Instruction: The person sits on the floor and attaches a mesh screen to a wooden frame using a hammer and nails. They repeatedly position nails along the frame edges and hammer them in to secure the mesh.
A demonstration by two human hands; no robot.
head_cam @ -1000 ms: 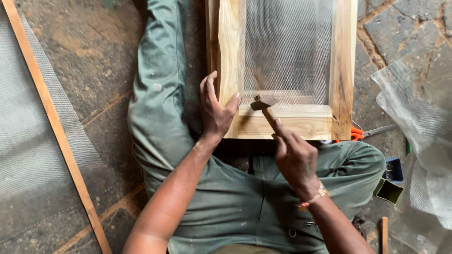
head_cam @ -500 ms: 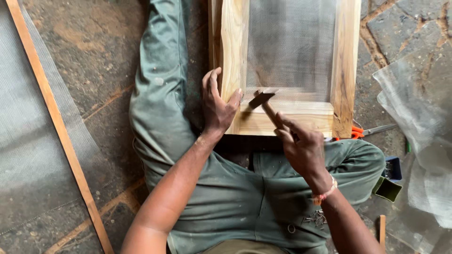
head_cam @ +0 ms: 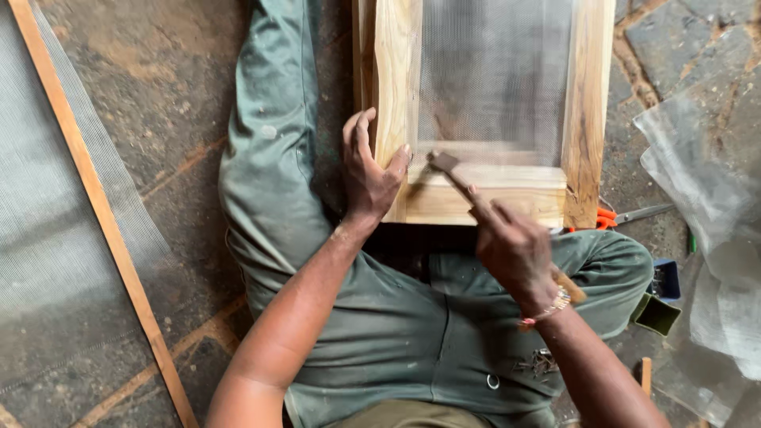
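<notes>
A wooden frame (head_cam: 588,119) with grey wire mesh (head_cam: 495,75) stretched over it lies on my lap and the floor ahead. My left hand (head_cam: 366,170) grips the frame's left rail near its bottom corner, thumb on top. My right hand (head_cam: 514,250) holds a hammer (head_cam: 460,182) by its wooden handle; the blurred head is over the bottom rail, close to my left thumb. I sit on the stone floor in green trousers (head_cam: 273,174), legs spread around the frame.
A long thin wooden strip (head_cam: 95,198) lies diagonally over a sheet of mesh (head_cam: 43,230) at left. Orange-handled scissors (head_cam: 622,215) sit by the frame's right corner. Loose mesh pieces (head_cam: 705,158) and a small dark box (head_cam: 664,281) lie at right. Small nails (head_cam: 541,363) rest on my lap.
The hammer head has swung left and down toward the bottom rail near my left thumb. My left hand keeps its hold on the frame.
</notes>
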